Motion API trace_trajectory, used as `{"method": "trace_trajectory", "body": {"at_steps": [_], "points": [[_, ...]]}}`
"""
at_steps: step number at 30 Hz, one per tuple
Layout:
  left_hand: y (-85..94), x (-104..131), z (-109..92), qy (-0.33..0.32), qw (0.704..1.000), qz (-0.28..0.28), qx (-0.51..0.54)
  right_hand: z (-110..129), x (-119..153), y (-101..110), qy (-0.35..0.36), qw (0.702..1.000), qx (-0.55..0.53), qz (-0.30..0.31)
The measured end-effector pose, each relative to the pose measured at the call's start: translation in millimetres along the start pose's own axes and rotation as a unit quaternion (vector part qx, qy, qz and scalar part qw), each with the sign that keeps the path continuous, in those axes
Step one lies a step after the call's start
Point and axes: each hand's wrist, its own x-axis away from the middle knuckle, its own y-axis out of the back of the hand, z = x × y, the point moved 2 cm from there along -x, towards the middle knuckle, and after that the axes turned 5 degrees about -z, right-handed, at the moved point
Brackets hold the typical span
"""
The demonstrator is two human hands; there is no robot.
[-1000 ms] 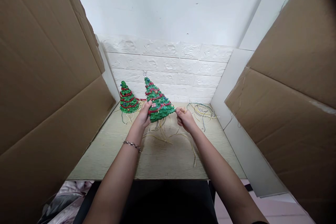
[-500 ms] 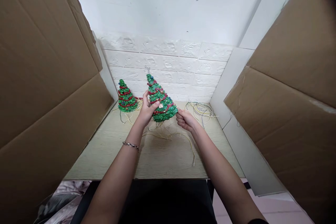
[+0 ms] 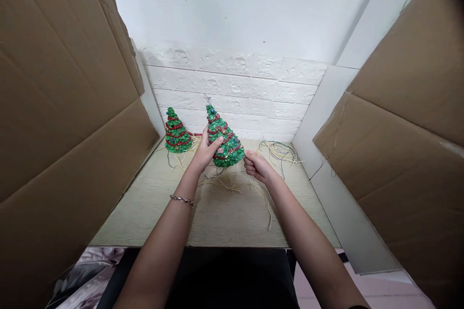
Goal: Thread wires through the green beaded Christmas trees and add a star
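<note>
My left hand [image 3: 209, 149] grips a small green Christmas tree [image 3: 224, 142] from its left side, thumb across the front. The tree has red garlands, small coloured ornaments and a clear star [image 3: 208, 98] on its tip. It is held above the table, tilted with its tip to the left. At its lower right edge my right hand [image 3: 256, 165] is closed in a pinch; what lies between the fingertips is too small to make out. Thin pale cords [image 3: 226, 186] lie beneath the tree, several of them loose on the tabletop.
A second, similar tree [image 3: 177, 133] stands at the back left, without a visible star. Coiled yellow and dark cords [image 3: 281, 152] lie at the back right of the table [image 3: 232, 227]. Cardboard panels [image 3: 72, 120] flank both sides, and a white brick-patterned wall [image 3: 232, 82] closes the back.
The held tree has turned a little about its length, so its star now appears nearly edge-on. Both hands keep their places on it. The whole view has shifted slightly.
</note>
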Motion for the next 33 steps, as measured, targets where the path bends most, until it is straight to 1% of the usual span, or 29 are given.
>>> {"method": "trace_trajectory", "body": {"at_steps": [2, 4, 6, 13, 16, 19, 21, 23, 25, 27, 28, 30, 31, 32, 33], "points": [[0.7, 0, 2, 0.022, 1.000, -0.014, 0.012, 1, 2, -5, 0.020, 1.000, 0.006, -0.011], [1.6, 0, 5, 0.041, 0.998, -0.040, 0.020, 2, 3, -9, 0.034, 0.999, 0.015, -0.014], [2.4, 0, 8, 0.046, 0.996, -0.059, 0.039, 3, 5, -11, 0.044, 0.999, 0.025, -0.014], [2.2, -2, 15, 0.069, 0.987, -0.084, 0.117, 5, 6, -13, 0.060, 0.997, 0.044, -0.015], [0.7, -1, 13, 0.097, 0.978, -0.105, 0.154, 5, 8, -16, 0.059, 0.997, 0.054, -0.013], [-1.0, 0, 9, 0.128, 0.972, -0.113, 0.158, 6, 9, -17, 0.061, 0.997, 0.054, -0.018], [-1.9, 2, 3, 0.143, 0.972, -0.109, 0.153, 8, 9, -15, 0.053, 0.998, 0.035, -0.014], [-2.9, 4, -2, 0.156, 0.971, -0.091, 0.158, 10, 8, -12, 0.038, 0.999, 0.004, -0.012], [-4.4, 6, -6, 0.174, 0.968, -0.054, 0.175, 13, 5, -5, 0.037, 0.998, -0.028, -0.038], [-5.6, 8, -6, 0.199, 0.960, -0.016, 0.194, 14, 1, 5, 0.055, 0.992, -0.039, -0.104], [-5.8, 8, -5, 0.214, 0.956, -0.002, 0.200, 13, -2, 11, 0.074, 0.985, -0.028, -0.150], [-5.7, 9, 0, 0.243, 0.947, 0.019, 0.208, 10, -7, 22, 0.116, 0.964, 0.028, -0.238], [-5.6, 10, 3, 0.257, 0.943, 0.032, 0.210, 7, -10, 25, 0.132, 0.952, 0.063, -0.267], [-5.8, 10, 6, 0.270, 0.938, 0.049, 0.211, 4, -12, 28, 0.137, 0.946, 0.092, -0.279], [-6.2, 11, 9, 0.280, 0.934, 0.070, 0.212, 1, -14, 28, 0.132, 0.946, 0.108, -0.274]]}}
